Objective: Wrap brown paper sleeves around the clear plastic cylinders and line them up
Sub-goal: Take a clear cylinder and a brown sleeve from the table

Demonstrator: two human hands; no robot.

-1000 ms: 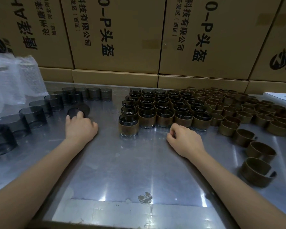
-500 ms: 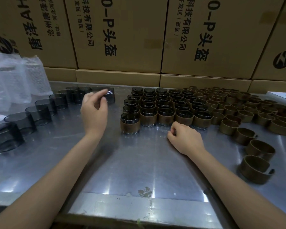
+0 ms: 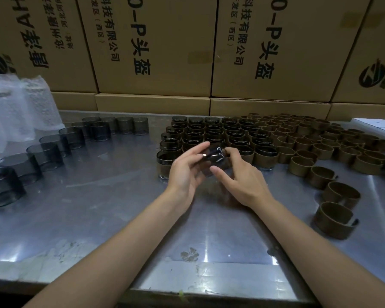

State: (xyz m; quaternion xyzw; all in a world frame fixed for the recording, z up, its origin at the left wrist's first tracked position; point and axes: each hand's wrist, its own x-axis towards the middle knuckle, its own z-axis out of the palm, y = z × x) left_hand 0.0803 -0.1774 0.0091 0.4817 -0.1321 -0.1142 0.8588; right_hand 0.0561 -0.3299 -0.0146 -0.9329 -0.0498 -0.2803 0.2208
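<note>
Both my hands hold one clear dark-tinted plastic cylinder [image 3: 215, 157] above the middle of the metal table [image 3: 98, 207]. My left hand [image 3: 185, 170] grips its left side and my right hand [image 3: 238, 176] grips its right side, with the index finger across the front. Whether a sleeve is on it cannot be told. Behind them stand rows of sleeved cylinders [image 3: 209, 134]; the nearest one [image 3: 165, 163] is just left of my left hand. Bare cylinders [image 3: 47, 150] curve along the left. Loose brown paper sleeves [image 3: 333, 218] lie on the right.
Stacked cardboard boxes [image 3: 153, 45] wall off the table's back edge. Bubble-wrap bags [image 3: 13, 103] stand at the far left. A white sheet [image 3: 378, 124] lies at the far right. The table's front edge [image 3: 209, 294] runs just under my forearms.
My left hand has carried a bare cylinder from the left row to the table's middle. My right hand has lifted off the table and taken hold of the cylinder's other side.
</note>
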